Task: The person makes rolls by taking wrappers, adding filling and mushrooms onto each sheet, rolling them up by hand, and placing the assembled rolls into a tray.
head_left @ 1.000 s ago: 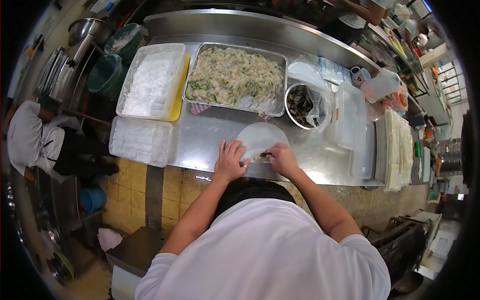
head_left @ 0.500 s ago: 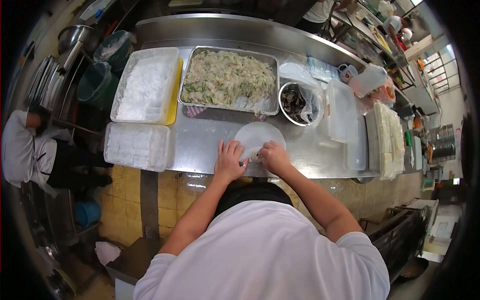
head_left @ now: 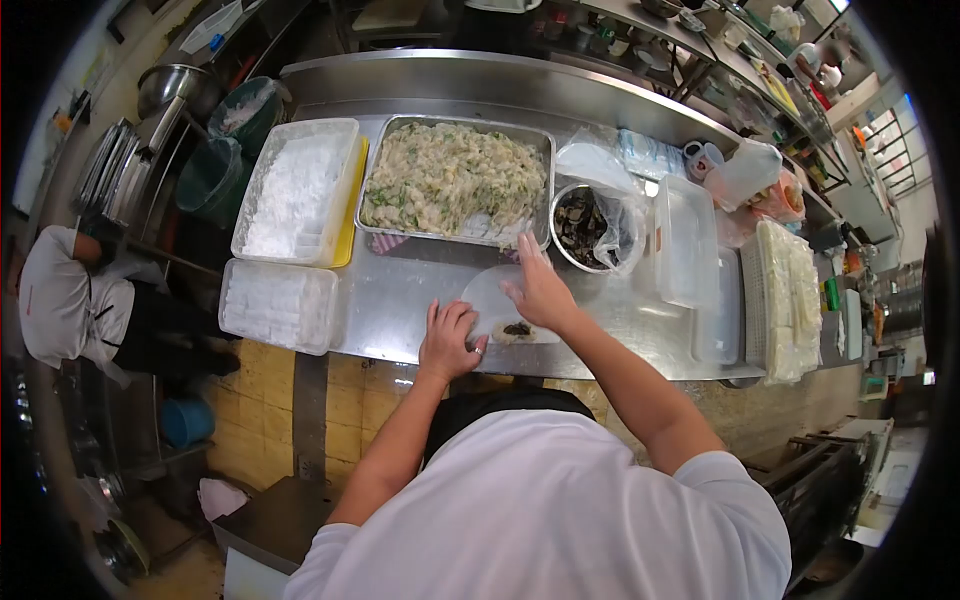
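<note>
A round white wrapper (head_left: 488, 292) lies on the steel counter, with a small heap of pale filling (head_left: 513, 331) topped by a dark piece near its front edge. My left hand (head_left: 448, 342) rests at the wrapper's left side, fingers spread. Above the wrapper's right part my right hand (head_left: 541, 290) reaches toward the near edge of the metal tray, fingers apart and nothing visible in them. Pale mixture with green bits (head_left: 455, 180) fills that tray (head_left: 552, 165). To its right is a bowl of dark pieces (head_left: 580, 228), partly covered by a plastic bag.
At the left stand a tub of white powder (head_left: 292, 190) and a container of white rolls (head_left: 278, 305). Clear plastic containers (head_left: 683, 240) and a stack of wrapped pale sheets (head_left: 788, 300) are at the right. A person (head_left: 75, 300) bends at the far left.
My right hand has left the filling and moved up toward the tray, its fingers now apart. The dark piece on the filling is uncovered. The view has shifted.
</note>
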Available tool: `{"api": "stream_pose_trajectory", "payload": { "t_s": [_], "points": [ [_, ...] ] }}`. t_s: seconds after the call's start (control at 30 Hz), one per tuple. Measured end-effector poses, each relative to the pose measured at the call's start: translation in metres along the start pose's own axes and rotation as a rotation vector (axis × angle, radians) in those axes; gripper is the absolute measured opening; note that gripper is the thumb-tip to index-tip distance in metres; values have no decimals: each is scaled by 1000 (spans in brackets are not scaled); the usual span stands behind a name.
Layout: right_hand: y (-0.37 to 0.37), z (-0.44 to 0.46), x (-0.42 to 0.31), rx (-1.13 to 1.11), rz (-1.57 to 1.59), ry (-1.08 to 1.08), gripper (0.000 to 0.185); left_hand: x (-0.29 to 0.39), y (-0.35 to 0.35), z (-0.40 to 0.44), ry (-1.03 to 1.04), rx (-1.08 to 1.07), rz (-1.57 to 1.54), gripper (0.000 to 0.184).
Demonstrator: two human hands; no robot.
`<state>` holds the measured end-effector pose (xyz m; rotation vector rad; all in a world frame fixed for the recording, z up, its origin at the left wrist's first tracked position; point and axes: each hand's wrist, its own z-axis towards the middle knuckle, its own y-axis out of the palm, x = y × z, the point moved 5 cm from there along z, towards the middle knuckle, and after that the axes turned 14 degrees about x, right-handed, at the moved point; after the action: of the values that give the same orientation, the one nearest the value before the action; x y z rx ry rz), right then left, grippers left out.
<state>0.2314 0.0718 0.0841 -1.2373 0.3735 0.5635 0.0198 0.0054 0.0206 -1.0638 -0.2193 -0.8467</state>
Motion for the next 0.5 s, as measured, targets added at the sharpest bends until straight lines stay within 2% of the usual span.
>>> {"api": "stream_pose_trajectory", "payload": {
  "t_s": [0.03,0.13,0.2,0.3,0.4,0.43,0.5],
  "points": [
    [-4,-15,8,-6,-7,-59,90,-1,1,3,0,9,2,53],
    [-29,-58,24,-87,130,251,82,-1,1,-3,-12,14,-6,53],
    [-40,-76,45,-51,27,355,72,-4,2,-3,-21,27,-13,53],
    [-43,-91,71,-51,-29,563,54,-11,-2,-1,-128,190,-46,51],
    [-19,-99,101,-69,116,757,42,-17,5,5,-352,179,88,43],
    [-12,-100,104,-76,191,812,39,-13,6,12,-400,91,132,42],
    [-6,-97,103,-143,151,813,37,-11,10,24,-493,-78,225,38]
  ]
}}
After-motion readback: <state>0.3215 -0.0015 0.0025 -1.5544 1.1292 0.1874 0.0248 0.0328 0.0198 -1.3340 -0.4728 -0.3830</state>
